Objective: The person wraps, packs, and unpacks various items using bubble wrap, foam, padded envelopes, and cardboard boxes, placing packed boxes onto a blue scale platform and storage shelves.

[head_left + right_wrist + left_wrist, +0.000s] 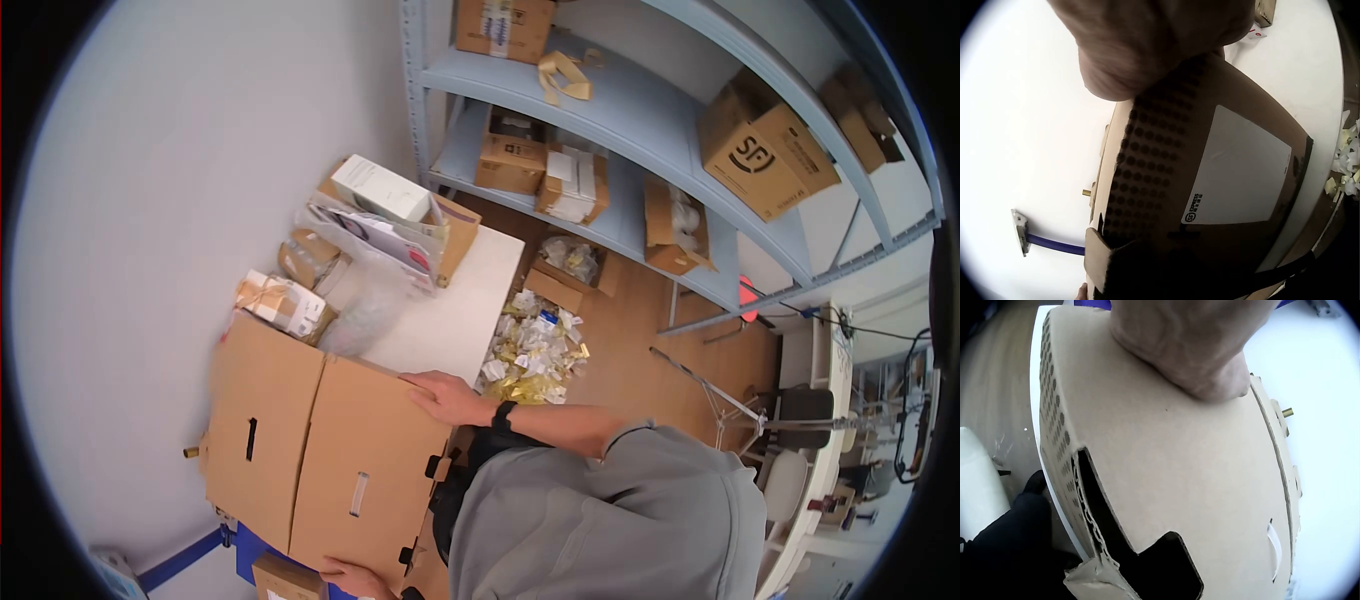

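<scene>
A large brown cardboard box (375, 420) lies on the white table, with a seam across its top and a slot on each side of the seam. My right hand (450, 398), with a black band on its wrist, grips the box's far end at the edge. At the opposite end my left hand (358, 580) holds the edge, partly cut off by the frame. Below its wrist in the left wrist view, a dark cut-out (1163, 569) and a bent flap (1100, 581) show. The box's side carries a white label (1241, 169) in the right wrist view.
Beyond the box, the table (475, 295) bears a white carton (382, 188), plastic bags and small parcels. Paper scraps (535, 350) heap on the floor beside it. Blue shelving (640, 90) with boxes stands farther off. A smaller box (285, 578) sits near my left hand.
</scene>
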`<action>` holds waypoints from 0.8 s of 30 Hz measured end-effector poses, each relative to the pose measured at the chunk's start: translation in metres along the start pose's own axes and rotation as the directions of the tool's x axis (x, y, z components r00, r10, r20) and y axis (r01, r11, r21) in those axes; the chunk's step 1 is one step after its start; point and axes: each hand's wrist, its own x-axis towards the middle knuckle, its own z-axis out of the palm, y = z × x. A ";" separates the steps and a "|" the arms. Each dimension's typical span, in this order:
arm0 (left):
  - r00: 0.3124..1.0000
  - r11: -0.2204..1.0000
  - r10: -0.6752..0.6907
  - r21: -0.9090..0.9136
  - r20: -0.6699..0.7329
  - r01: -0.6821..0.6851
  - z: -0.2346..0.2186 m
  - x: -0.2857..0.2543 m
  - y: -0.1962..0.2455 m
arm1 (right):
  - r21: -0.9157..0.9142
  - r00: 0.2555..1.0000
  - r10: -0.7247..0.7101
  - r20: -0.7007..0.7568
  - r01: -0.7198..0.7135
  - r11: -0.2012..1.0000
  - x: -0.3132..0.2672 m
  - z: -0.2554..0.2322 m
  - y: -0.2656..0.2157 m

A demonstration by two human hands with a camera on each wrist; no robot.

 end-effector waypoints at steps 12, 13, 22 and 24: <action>0.861 0.759 0.508 0.460 0.024 -0.461 0.076 0.070 -0.144 | -0.010 0.999 -0.013 0.035 0.013 1.000 0.001 0.003 0.002; 0.999 0.987 -0.027 0.158 -0.022 0.030 0.034 0.035 -0.056 | -0.026 0.999 -0.039 0.035 0.040 0.999 0.001 0.001 0.000; 0.986 0.974 0.164 0.160 -0.005 -0.161 0.022 0.024 -0.048 | -0.028 0.997 0.005 0.078 -0.003 1.000 0.002 0.003 0.002; 0.927 0.885 0.376 0.296 0.002 -0.359 0.030 0.029 -0.066 | -0.026 0.998 0.008 0.067 -0.007 1.000 0.002 0.004 0.004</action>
